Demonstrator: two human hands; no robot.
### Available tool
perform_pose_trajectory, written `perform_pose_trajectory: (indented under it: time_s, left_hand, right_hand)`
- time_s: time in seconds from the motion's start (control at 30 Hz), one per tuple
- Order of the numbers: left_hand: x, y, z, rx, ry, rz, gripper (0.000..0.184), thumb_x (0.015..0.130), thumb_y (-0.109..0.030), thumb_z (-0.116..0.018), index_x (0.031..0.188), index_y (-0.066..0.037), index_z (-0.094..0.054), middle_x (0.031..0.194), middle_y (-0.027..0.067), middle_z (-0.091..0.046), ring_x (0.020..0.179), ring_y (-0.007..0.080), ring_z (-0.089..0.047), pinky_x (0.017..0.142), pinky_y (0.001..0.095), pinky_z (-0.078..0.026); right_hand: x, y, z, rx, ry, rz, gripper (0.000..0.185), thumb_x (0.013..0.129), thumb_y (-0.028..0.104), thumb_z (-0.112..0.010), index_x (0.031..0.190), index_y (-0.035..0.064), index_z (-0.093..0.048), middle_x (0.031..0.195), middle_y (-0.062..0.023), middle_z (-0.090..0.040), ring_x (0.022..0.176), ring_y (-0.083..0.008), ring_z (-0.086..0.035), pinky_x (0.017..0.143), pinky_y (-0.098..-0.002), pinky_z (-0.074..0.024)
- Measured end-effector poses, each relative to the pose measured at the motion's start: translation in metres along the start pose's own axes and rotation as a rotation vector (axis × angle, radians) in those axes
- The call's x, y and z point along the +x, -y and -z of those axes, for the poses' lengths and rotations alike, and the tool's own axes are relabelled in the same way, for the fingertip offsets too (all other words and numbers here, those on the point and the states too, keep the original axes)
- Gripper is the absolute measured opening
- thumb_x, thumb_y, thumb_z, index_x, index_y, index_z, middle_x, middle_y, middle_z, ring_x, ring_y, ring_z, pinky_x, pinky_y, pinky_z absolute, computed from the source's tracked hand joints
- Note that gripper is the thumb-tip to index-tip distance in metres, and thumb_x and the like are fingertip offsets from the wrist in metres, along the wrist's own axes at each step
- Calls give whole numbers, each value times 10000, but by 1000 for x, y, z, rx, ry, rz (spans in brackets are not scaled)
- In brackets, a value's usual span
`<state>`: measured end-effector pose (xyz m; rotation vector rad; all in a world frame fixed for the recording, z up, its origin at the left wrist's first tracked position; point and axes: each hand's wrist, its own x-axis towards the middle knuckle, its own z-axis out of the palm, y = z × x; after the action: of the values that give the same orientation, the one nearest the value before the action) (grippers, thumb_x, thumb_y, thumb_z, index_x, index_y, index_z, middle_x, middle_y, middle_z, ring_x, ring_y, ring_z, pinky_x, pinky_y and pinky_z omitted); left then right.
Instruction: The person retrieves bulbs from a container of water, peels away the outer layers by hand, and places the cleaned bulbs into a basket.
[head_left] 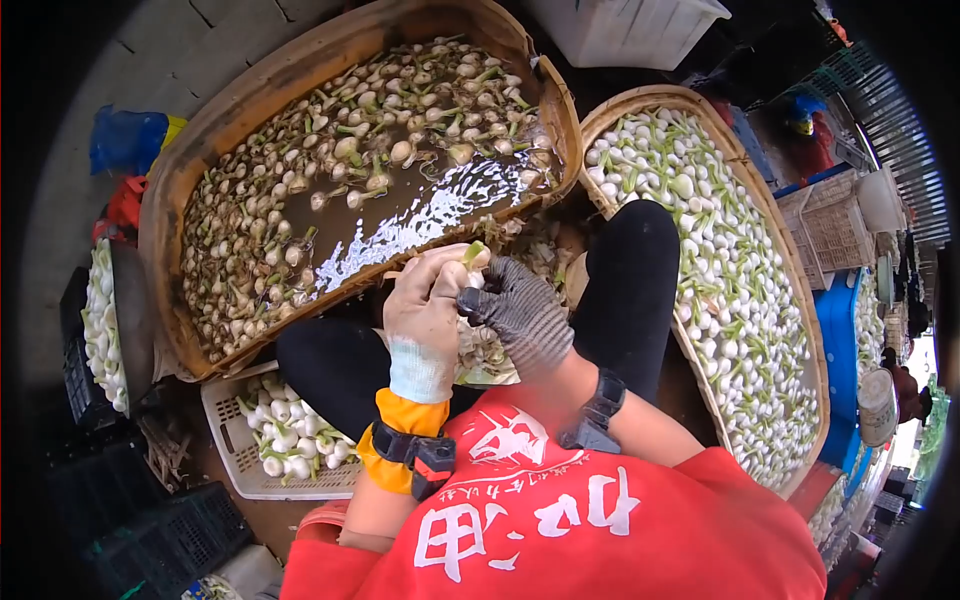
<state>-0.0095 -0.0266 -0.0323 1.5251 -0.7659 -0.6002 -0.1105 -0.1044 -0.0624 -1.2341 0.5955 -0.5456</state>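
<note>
My left hand (425, 300), in a pale glove with a white cuff, is closed round a bulb with a green stem (473, 254). My right hand (525, 312), in a grey striped glove, is closed against the same bulb from the other side. Its dark thumb tip lies over the bulb's lower part. Whether it also holds a tool cannot be made out. Both hands meet in front of my red shirt, above loose peelings (485, 352) between my knees. Beyond them, a large tub (165, 215) holds water with many unpeeled bulbs floating in it.
A long tray (765, 185) of peeled white bulbs stands at the right. At the lower left, a white basket (228, 440) holds more peeled bulbs. A white bin (640, 30) is at the top, dark crates (170, 545) at the bottom left, and a blue container (838, 340) at the right.
</note>
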Motion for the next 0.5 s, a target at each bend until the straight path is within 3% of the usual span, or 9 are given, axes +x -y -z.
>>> perform_pose_trajectory:
  time_s: [0.07,0.13,0.17,0.2,0.27,0.3,0.4,0.47,0.5]
  left_hand:
    - [-1,0,4,147,-92,-77,244,996,-183,-550,1058,19,-672,1013,71,-697,867,129,-636,803,257,-494]
    - [-5,-5,7,205,-173,-39,172,947,-188,-607,984,-55,-709,872,55,-658,839,148,-605,769,270,-478]
    - [-2,-3,11,354,-180,-198,188,969,-170,-571,959,-28,-693,851,45,-656,784,132,-608,713,253,-486]
    - [-1,-7,12,355,-182,-196,188,969,-170,-571,959,-28,-693,851,45,-656,784,132,-608,713,253,-486]
    - [0,-17,13,-150,-92,125,230,997,-169,-517,950,-3,-669,829,29,-650,701,103,-599,637,223,-483]
    - [0,-16,16,-135,-79,199,260,1013,-178,-485,973,17,-652,828,22,-646,644,73,-580,576,190,-466]
    - [-2,-1,6,-412,-173,271,263,1015,-191,-490,974,4,-662,799,10,-639,615,57,-558,535,178,-441]
    - [-5,5,-1,-340,-234,282,261,1014,-203,-504,980,-2,-666,807,8,-635,611,50,-544,524,181,-431]
    - [-6,4,-5,-148,-228,162,260,1013,-209,-510,986,-3,-665,806,2,-631,628,46,-541,542,176,-432]
  right_hand:
    - [-1,-1,-5,-27,-64,23,436,807,274,-788,1090,-8,-616,906,-71,-668,792,-135,-632,730,-277,-527]
    - [-2,8,-6,-306,-71,64,446,769,252,-812,1087,4,-620,919,-71,-669,809,-138,-637,742,-286,-528]
    - [-5,15,-6,-445,-72,120,447,734,226,-830,1070,15,-622,924,-73,-665,812,-140,-637,752,-291,-525]
    - [-6,16,-3,-445,-69,118,447,734,226,-830,1070,15,-622,924,-73,-665,812,-140,-637,752,-291,-525]
    - [-5,19,3,-260,155,-15,478,709,223,-846,1075,19,-616,926,-79,-661,820,-144,-637,760,-294,-523]
    - [-6,23,4,-262,156,-13,478,709,223,-846,1075,19,-616,926,-79,-661,820,-144,-637,760,-294,-523]
    - [-7,42,4,-477,73,271,573,685,256,-853,1150,32,-603,896,-71,-636,800,-175,-616,730,-314,-513]
    - [-9,34,11,-698,-43,389,515,720,261,-822,1141,39,-626,882,-76,-623,798,-207,-613,719,-332,-510]
    - [-11,30,14,-780,-28,532,458,741,255,-801,1116,42,-646,878,-82,-622,806,-219,-617,721,-339,-511]
